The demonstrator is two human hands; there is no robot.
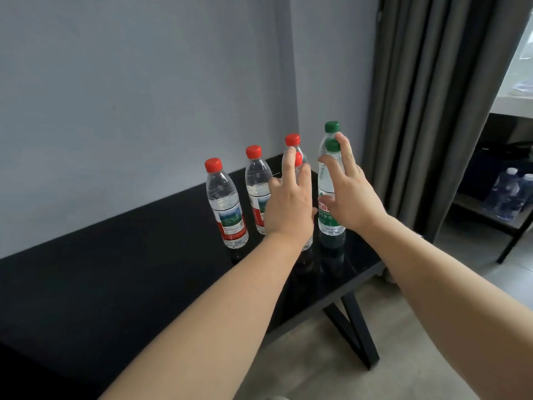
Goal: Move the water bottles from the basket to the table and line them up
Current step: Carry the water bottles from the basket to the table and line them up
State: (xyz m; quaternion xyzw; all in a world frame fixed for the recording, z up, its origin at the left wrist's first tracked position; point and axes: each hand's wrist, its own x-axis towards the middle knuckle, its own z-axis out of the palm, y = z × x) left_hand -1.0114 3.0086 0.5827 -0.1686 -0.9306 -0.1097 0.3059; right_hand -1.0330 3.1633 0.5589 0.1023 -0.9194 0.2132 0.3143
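Several clear water bottles stand upright on the black table (115,284) near its right end. Two red-capped bottles (226,206) (256,180) stand free at the left. Two more red-capped bottles (292,141) stand one behind the other, mostly hidden by my left hand (288,203), whose fingers are spread and straight in front of them. Two green-capped bottles (328,180) stand one behind the other at the right. My right hand (349,194) is spread over the nearer one, fingertips by its cap. Neither hand curls round a bottle. No basket is in view.
A grey wall (144,96) runs right behind the table. A dark curtain (427,111) hangs past the table's right end. Further right, a low shelf (490,217) holds blue-tinted bottles (507,194). Grey floor (346,370) lies below the table's near right corner.
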